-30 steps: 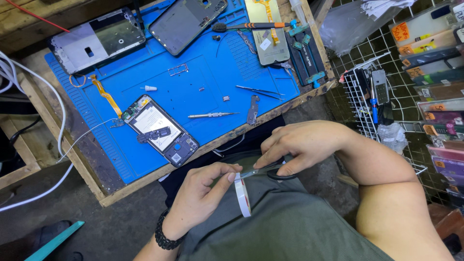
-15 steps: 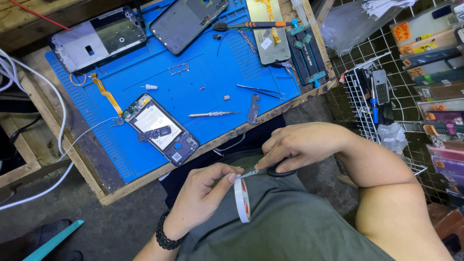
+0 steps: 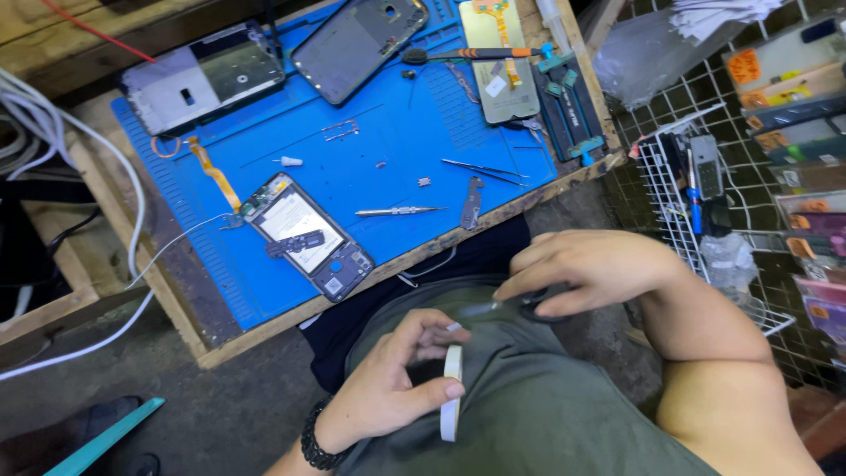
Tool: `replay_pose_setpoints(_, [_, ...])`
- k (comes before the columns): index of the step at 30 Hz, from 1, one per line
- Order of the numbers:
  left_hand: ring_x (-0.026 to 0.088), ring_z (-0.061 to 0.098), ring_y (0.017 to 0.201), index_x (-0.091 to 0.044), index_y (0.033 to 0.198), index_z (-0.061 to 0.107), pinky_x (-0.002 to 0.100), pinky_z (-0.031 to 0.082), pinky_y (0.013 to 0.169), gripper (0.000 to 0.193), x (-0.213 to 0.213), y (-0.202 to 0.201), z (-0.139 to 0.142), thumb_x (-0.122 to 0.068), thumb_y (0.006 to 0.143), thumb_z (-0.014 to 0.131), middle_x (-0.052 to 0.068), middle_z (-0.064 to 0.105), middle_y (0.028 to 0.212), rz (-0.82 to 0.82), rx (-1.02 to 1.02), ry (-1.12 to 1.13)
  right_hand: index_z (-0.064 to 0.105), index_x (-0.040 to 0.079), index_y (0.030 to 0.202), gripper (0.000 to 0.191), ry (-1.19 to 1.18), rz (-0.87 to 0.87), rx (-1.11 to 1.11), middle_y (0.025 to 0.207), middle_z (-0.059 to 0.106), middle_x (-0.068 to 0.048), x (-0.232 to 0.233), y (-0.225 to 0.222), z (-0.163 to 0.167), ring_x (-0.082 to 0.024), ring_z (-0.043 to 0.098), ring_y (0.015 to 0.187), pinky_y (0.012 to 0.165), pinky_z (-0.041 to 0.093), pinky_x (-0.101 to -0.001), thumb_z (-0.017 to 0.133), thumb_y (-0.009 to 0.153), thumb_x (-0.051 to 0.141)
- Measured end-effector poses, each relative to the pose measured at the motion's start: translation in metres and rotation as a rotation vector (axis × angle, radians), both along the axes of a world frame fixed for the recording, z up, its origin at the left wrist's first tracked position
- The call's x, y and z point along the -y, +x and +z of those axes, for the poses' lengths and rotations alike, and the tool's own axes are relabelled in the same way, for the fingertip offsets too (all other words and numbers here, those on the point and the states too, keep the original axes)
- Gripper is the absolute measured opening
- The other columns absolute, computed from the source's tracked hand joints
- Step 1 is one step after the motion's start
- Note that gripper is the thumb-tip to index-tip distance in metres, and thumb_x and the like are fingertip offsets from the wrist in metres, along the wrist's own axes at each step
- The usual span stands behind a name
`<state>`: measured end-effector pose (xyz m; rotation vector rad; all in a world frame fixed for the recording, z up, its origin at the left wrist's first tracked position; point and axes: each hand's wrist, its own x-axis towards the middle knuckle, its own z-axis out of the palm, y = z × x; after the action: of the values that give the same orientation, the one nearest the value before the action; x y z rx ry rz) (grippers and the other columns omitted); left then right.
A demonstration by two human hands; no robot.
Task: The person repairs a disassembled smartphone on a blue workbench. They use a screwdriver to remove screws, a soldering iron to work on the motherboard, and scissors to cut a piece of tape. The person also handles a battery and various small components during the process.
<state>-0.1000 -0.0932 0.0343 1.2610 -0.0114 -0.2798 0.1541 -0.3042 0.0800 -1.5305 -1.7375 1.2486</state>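
The wire basket (image 3: 670, 189) at the right holds a screwdriver (image 3: 693, 201) and small tools. The left hand (image 3: 392, 383) is closed on a white tape roll (image 3: 452, 392) over the lap. The right hand (image 3: 590, 269) grips scissors (image 3: 507, 306), its blades near the tape.

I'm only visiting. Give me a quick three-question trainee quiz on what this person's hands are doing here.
1. True or false: the left hand holds a roll of white tape.
2. What does the right hand grip: A scissors, B hammer, C brush?
3. What lies on the blue mat nearest the lap?

Key: 1 true. 2 A. 3 An opened phone.
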Motion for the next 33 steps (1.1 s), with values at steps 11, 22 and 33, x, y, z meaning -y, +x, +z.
replay_pose_setpoints(11, [0.024, 0.068, 0.118, -0.004, 0.136, 0.05, 0.042, 0.054, 0.105, 0.056, -0.026, -0.032, 0.021, -0.012, 0.09, 0.08, 0.016, 0.069, 0.132, 0.411, 0.027, 0.092, 0.071, 0.007, 0.118, 0.037, 0.174, -0.836, 0.796, 0.104, 0.064, -0.013, -0.01, 0.009, -0.039, -0.034, 0.065, 0.097, 0.083, 0.053, -0.0436, 0.079, 0.083, 0.016])
replay_pose_setpoints(22, [0.041, 0.064, 0.11, 0.003, 0.125, 0.062, 0.047, 0.049, 0.096, 0.051, -0.101, -0.011, 0.007, -0.022, 0.088, 0.086, 0.022, 0.068, 0.118, 0.85, 0.001, 1.456, 0.069, 0.007, 0.121, 0.04, -0.029, -0.85, 0.564, 0.092, 0.059, -0.014, -0.019, 0.031, -0.064, -0.029, 0.065, 0.082, 0.076, 0.053, -0.0408, 0.078, 0.082, 0.015])
replay_pose_setpoints(33, [0.031, 0.066, 0.121, 0.001, 0.118, 0.064, 0.04, 0.051, 0.108, 0.015, -0.083, -0.009, -0.01, -0.005, 0.104, 0.067, 0.017, 0.066, 0.128, 0.958, 0.152, 1.109, 0.063, 0.004, 0.133, 0.058, -0.086, -0.737, 0.491, 0.095, 0.058, -0.015, -0.027, 0.046, -0.053, -0.031, 0.063, 0.08, 0.074, 0.052, -0.0401, 0.078, 0.078, 0.014])
